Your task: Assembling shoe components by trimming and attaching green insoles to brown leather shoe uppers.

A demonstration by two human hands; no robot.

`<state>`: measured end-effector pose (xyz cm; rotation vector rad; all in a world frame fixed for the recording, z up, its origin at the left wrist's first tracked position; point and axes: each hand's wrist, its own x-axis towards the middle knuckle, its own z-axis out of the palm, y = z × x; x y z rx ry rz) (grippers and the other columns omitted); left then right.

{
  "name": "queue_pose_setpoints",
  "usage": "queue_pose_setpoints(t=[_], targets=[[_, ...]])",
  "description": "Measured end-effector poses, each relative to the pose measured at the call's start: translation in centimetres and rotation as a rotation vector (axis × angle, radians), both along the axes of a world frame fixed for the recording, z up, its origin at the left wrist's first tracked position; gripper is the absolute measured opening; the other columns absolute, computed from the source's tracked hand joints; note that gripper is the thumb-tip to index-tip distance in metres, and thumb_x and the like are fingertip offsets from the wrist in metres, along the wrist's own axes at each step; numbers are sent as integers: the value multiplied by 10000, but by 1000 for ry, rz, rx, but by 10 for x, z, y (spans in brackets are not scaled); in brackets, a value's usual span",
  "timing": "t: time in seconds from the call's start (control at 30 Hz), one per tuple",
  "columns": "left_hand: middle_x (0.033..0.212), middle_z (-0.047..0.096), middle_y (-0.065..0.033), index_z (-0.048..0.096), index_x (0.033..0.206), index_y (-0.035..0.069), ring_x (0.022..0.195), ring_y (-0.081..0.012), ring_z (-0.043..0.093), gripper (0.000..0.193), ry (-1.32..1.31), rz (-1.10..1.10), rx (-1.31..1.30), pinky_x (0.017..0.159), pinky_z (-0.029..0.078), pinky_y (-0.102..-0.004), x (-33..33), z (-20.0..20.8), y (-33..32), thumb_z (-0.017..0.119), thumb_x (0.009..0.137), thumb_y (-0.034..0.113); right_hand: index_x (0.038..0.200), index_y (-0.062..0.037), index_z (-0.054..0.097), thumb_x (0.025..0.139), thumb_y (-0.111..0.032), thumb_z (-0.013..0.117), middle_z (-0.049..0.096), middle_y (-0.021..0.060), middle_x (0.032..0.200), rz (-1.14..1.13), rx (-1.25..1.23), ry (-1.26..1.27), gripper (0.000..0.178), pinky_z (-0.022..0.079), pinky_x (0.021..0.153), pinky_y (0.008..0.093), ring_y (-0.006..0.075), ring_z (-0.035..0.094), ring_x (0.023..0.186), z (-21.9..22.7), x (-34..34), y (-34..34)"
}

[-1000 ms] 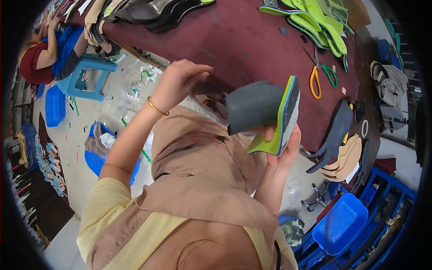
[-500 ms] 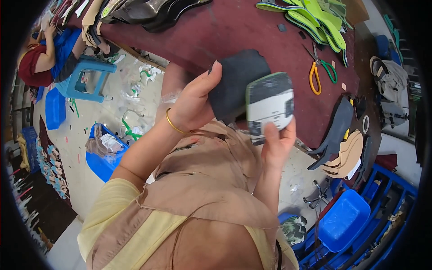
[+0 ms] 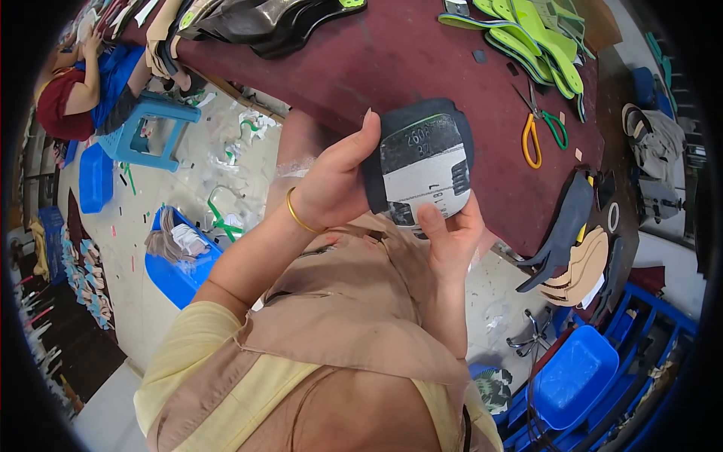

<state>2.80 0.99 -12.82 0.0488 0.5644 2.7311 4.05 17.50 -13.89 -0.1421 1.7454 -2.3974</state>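
The left hand [image 3: 331,184] has its fingers pressed together and laid along the left edge of a dark shoe insole [image 3: 422,162], thumb raised at its upper corner. The right hand [image 3: 452,237] comes up from below, its thumb pressed on the insole's pale lower face and the other fingers curled behind it, so the piece is pinched between both hands. It is held up in front of the person's chest, above the near edge of the dark red table [image 3: 392,60], with its grey and white printed face turned upward.

The insole looks thin and light, a foam sheet with a dark layer showing round its rim. I judge it soft enough to bend under a thumb, not slippery, and unlikely to be harmed by a firm grip. The edges, where both hands hold it now, seem the best place to take it.

Further out on the table lie orange-handled scissors [image 3: 532,135] next to green-handled ones, a stack of yellow-green insoles [image 3: 527,38] at the far side, and dark cut pieces [image 3: 263,22] to the left. A pile of tan and black soles [image 3: 576,248] sits at the right end. Below, blue plastic bins [image 3: 177,271] stand on the littered floor, and another person [image 3: 75,90] sits by a blue stool [image 3: 151,124].
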Motion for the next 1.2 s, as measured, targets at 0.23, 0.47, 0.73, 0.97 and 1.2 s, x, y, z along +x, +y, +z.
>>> queue_pose_setpoints(t=[0.23, 0.47, 0.73, 0.97, 1.2], targets=[[1298, 483, -81, 384, 1325, 27, 1183, -202, 473, 583, -4, -6, 14, 997, 367, -351, -1, -1, 1, 270, 963, 469, 1034, 13, 527, 772, -153, 741, 610, 63, 970, -8, 15, 14, 377, 441, 791, 236, 97, 559, 859, -2, -4, 0], [1311, 472, -78, 374, 1336, 32, 1197, -199, 460, 589, -13, 27, -6, 1005, 360, -349, -4, -2, -2, 276, 959, 474, 1041, 11, 529, 779, -136, 731, 609, 60, 973, -27, -45, 31, 362, 441, 788, 234, 93, 558, 858, -1, -7, 2], [1325, 460, -78, 361, 1346, 37, 1207, -207, 453, 612, 0, -6, 41, 1012, 355, -359, -4, -4, 0, 273, 951, 496, 1027, 11, 534, 786, -137, 726, 616, 56, 956, 45, -13, -5, 341, 441, 778, 227, 84, 556, 850, -2, -7, 0], [1328, 455, -110, 355, 1342, 29, 1221, -238, 447, 593, 24, 3, 77, 1023, 354, -384, -2, -6, 2, 249, 962, 472, 1013, 11, 534, 789, -143, 723, 617, 58, 948, 48, 10, 5, 331, 443, 771, 223, 81, 556, 846, -1, -7, 1], [1324, 459, -113, 353, 1343, 22, 1211, -236, 457, 620, 43, 8, -63, 1014, 364, -379, -3, -4, -1, 251, 954, 494, 996, 10, 532, 792, -144, 720, 614, 55, 934, 59, 18, 0, 318, 441, 756, 218, 76, 551, 837, -2, -8, 2]])
